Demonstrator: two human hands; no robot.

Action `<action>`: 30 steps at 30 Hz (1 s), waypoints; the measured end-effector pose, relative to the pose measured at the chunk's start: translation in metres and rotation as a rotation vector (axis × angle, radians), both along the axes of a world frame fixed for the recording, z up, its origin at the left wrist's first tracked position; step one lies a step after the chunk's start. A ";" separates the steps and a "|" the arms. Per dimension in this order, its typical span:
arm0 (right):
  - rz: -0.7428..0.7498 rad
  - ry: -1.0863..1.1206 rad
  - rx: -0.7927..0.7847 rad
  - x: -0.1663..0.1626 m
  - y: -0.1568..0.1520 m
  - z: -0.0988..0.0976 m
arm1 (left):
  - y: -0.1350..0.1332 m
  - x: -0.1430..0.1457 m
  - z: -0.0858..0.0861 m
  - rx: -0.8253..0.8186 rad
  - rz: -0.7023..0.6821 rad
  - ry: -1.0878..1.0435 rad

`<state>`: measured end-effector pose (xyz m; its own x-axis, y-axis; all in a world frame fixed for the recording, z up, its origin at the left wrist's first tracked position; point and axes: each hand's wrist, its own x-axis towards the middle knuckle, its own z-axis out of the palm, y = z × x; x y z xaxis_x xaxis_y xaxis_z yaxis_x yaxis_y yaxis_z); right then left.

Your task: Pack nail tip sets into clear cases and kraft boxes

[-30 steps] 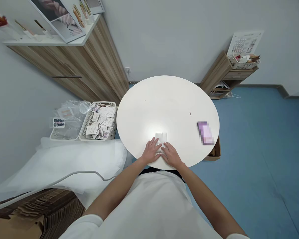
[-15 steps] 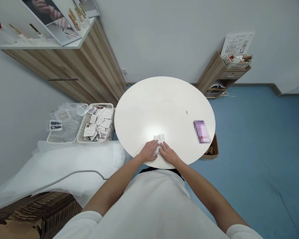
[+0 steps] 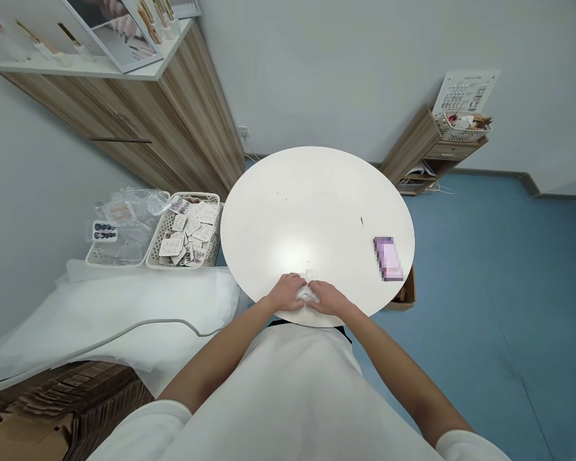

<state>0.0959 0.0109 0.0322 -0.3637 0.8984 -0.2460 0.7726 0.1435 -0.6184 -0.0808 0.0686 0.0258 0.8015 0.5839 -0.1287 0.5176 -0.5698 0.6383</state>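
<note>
Near the front edge of the round white table [image 3: 317, 192], a crumpled white tissue [image 3: 308, 294] lies between my two hands. My left hand [image 3: 288, 292] grips it from the left side, fingers curled in around it. From the right, my right hand [image 3: 328, 298] holds the other side with its fingers and thumb bent inward. A small pale bit of it shows beyond the fingertips. Parts of the tissue are hidden under the fingers.
A blurred pinkish-purple item [image 3: 388, 259] lies at the table's right. To the left stand a basket of printed cards [image 3: 150, 256] and a tray of clear plastic packs [image 3: 118, 262]. A cardboard box [image 3: 406, 294] sits on the floor at right.
The tissue was spread flatter and reached farther past my fingers; now it is bunched up smaller. My right hand has turned inward and nearer to me. The view has shifted slightly.
</note>
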 end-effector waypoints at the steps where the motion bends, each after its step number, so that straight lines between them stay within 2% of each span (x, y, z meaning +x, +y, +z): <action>1: -0.015 0.014 -0.025 0.002 0.005 0.001 | 0.004 0.001 0.001 -0.007 0.008 -0.009; 5: -0.133 0.133 -0.102 0.009 0.019 -0.001 | 0.013 0.007 -0.001 -0.110 0.155 0.005; 8: -0.291 0.194 -0.135 0.009 0.028 -0.008 | 0.019 0.009 -0.007 -0.234 0.255 -0.012; 11: -0.473 0.192 -0.144 0.006 0.036 -0.020 | 0.022 0.011 -0.013 -0.273 0.378 -0.058; 15: -0.664 0.155 -0.024 -0.003 0.041 -0.034 | 0.021 0.018 -0.019 -0.305 0.602 -0.056; 19: -0.795 0.120 0.053 -0.009 0.039 -0.041 | 0.018 0.026 -0.024 -0.258 0.753 -0.014; 25: -0.847 0.036 -0.082 -0.006 0.039 -0.039 | 0.023 0.032 -0.029 -0.353 0.872 0.017; 30: -0.787 0.130 -0.090 -0.002 0.038 -0.038 | 0.022 0.033 -0.033 -0.416 0.917 -0.034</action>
<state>0.0942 0.0489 -0.0063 0.3375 0.8821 -0.3287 0.5474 -0.4680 -0.6938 -0.0479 0.0908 -0.0068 0.0725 0.8910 -0.4481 0.6226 0.3105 0.7183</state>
